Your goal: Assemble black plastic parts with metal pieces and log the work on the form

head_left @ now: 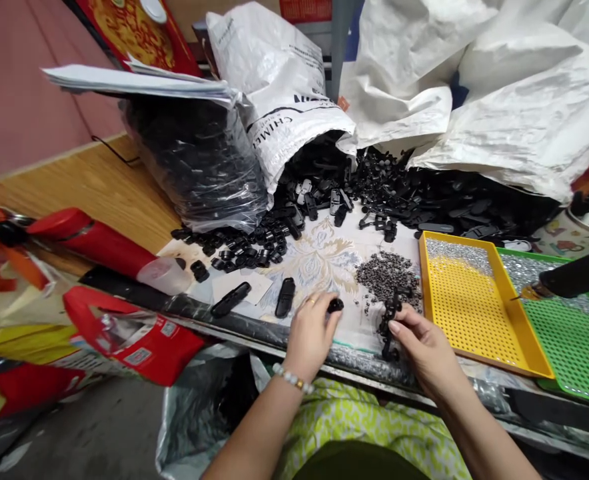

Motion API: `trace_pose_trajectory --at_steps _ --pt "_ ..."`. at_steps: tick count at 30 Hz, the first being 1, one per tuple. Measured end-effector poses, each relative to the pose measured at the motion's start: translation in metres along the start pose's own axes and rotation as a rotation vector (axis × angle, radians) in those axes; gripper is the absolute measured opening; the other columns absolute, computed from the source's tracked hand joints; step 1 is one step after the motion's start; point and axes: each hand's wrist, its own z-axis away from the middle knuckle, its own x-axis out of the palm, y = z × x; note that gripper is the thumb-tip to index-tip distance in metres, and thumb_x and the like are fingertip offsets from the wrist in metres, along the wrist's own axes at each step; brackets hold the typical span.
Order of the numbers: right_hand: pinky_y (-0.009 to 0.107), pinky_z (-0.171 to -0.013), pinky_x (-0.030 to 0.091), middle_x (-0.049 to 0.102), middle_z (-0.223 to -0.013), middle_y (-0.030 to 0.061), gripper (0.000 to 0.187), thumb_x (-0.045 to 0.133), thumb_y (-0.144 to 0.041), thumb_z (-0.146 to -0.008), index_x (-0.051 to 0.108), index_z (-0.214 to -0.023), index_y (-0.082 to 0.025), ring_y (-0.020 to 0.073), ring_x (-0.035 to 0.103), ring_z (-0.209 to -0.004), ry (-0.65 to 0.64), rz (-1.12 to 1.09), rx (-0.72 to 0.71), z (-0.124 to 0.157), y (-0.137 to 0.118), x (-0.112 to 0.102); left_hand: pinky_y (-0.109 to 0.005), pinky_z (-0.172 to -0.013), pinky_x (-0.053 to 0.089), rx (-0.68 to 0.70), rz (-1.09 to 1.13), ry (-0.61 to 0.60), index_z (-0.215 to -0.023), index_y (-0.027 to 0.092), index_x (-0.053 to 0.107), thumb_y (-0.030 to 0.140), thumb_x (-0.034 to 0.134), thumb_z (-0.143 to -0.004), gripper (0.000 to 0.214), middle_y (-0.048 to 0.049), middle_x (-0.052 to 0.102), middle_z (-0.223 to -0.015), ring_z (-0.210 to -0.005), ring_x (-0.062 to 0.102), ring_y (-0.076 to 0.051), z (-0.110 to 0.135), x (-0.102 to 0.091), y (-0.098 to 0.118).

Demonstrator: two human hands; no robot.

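My left hand (310,328) is closed around a small black plastic part (335,305) above the front of the table. In my right hand (422,337), a long, jointed black plastic part (390,325) is pinched between thumb and fingers; its exact kind is unclear. Just beyond that part lies a heap of tiny dark metal pieces (387,275). Left of my left hand, an oblong black plastic piece (285,297) rests on the patterned cloth (319,250). A similar black piece (231,299) lies partly on a white paper square (259,285).
At right stand a yellow perforated tray (479,303) and a green one (569,347), both with silvery bits; a power screwdriver (564,279) overhangs them. White sacks (294,100) spill black parts at the back. A red cylinder (89,240) lies left, and a lined bin (189,407) stands below.
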Motion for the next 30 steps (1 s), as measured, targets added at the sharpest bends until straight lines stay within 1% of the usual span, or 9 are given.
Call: trace_pose_trajectory --at_steps 6,9,12,15,17,21,23,26,30 --pt "0.029 -0.08 0.045 0.052 -0.088 0.0048 0.026 0.069 -0.045 -0.065 0.063 -0.074 -0.022 0.0184 0.052 -0.088 0.004 0.005 -0.02 0.002 0.007 -0.001 -0.04 -0.089 0.036 0.036 -0.236 0.055 -0.11 0.022 0.057 0.03 0.054 -0.081 0.03 -0.0097 0.059 -0.108 -0.104 0.049 -0.028 -0.017 -0.028 -0.006" --pt "0.029 -0.082 0.044 0.051 -0.089 0.0047 0.025 0.07 -0.043 -0.065 0.063 -0.073 -0.021 0.0191 0.051 -0.091 0.003 0.008 -0.029 0.003 0.009 -0.003 -0.041 -0.092 0.036 -0.097 -0.272 0.173 -0.114 0.019 0.053 0.031 0.053 -0.081 0.034 -0.0123 0.057 -0.11 -0.105 0.05 -0.029 -0.015 -0.051 -0.024" --pt "0.03 -0.085 0.042 0.052 -0.091 0.0052 0.026 0.07 -0.044 -0.065 0.064 -0.074 -0.021 0.0208 0.049 -0.098 0.015 0.009 -0.025 0.003 0.011 -0.003 -0.044 -0.087 0.039 -0.233 -0.25 0.111 -0.107 0.016 0.057 0.024 0.058 -0.076 0.032 -0.0134 0.06 -0.098 -0.096 0.054 -0.031 -0.012 -0.062 -0.042" --pt "0.03 -0.083 0.042 0.051 -0.089 0.0046 0.025 0.07 -0.043 -0.065 0.064 -0.073 -0.02 0.02 0.049 -0.095 0.006 0.014 -0.026 0.003 0.007 0.001 -0.043 -0.088 0.04 -0.207 -0.177 0.052 -0.097 0.016 0.058 0.019 0.052 -0.077 0.021 -0.0112 0.062 -0.092 -0.096 0.056 -0.029 -0.009 -0.054 -0.04" --pt "0.028 -0.08 0.043 0.049 -0.088 0.0037 0.024 0.07 -0.041 -0.066 0.063 -0.073 -0.02 0.0183 0.049 -0.09 -0.004 0.012 -0.038 0.004 0.003 0.003 -0.04 -0.084 0.044 -0.258 0.079 0.015 -0.097 0.017 0.053 0.022 0.046 -0.082 0.017 -0.0088 0.063 -0.089 -0.092 0.059 -0.025 -0.005 -0.038 -0.024" --pt "0.026 -0.074 0.042 0.048 -0.085 0.0025 0.022 0.067 -0.04 -0.07 0.061 -0.074 -0.019 0.0161 0.048 -0.083 -0.035 0.013 -0.048 0.007 -0.004 0.004 -0.031 -0.073 0.05 -0.527 1.008 -0.091 -0.108 0.021 0.046 0.028 0.051 -0.084 0.026 -0.0077 0.059 -0.109 -0.087 0.064 -0.019 0.011 -0.006 0.02" --pt "0.026 -0.074 0.041 0.049 -0.086 0.003 0.021 0.065 -0.039 -0.071 0.06 -0.076 -0.019 0.0162 0.048 -0.082 -0.059 0.015 -0.044 0.008 -0.004 0.002 -0.032 -0.077 0.049 -0.594 1.301 -0.099 -0.113 0.022 0.045 0.027 0.052 -0.084 0.03 -0.0088 0.056 -0.115 -0.094 0.062 -0.021 0.017 0.004 0.037" --pt "0.027 -0.075 0.041 0.05 -0.09 0.0041 0.02 0.064 -0.038 -0.073 0.06 -0.078 -0.019 0.0169 0.048 -0.085 -0.067 0.004 -0.056 0.01 -0.004 0.001 -0.036 -0.083 0.048 -0.649 1.517 -0.073 -0.118 0.019 0.045 0.025 0.048 -0.087 0.032 -0.0113 0.058 -0.112 -0.102 0.059 -0.024 0.02 0.011 0.05" --pt "0.027 -0.074 0.041 0.049 -0.092 0.0045 0.017 0.064 -0.035 -0.073 0.061 -0.078 -0.019 0.017 0.048 -0.087 -0.068 -0.001 -0.09 0.013 -0.004 0.001 -0.035 -0.088 0.046 -0.605 1.523 -0.059 -0.123 0.021 0.044 0.018 0.05 -0.086 0.038 -0.0089 0.057 -0.114 -0.107 0.056 -0.023 0.02 0.012 0.052"
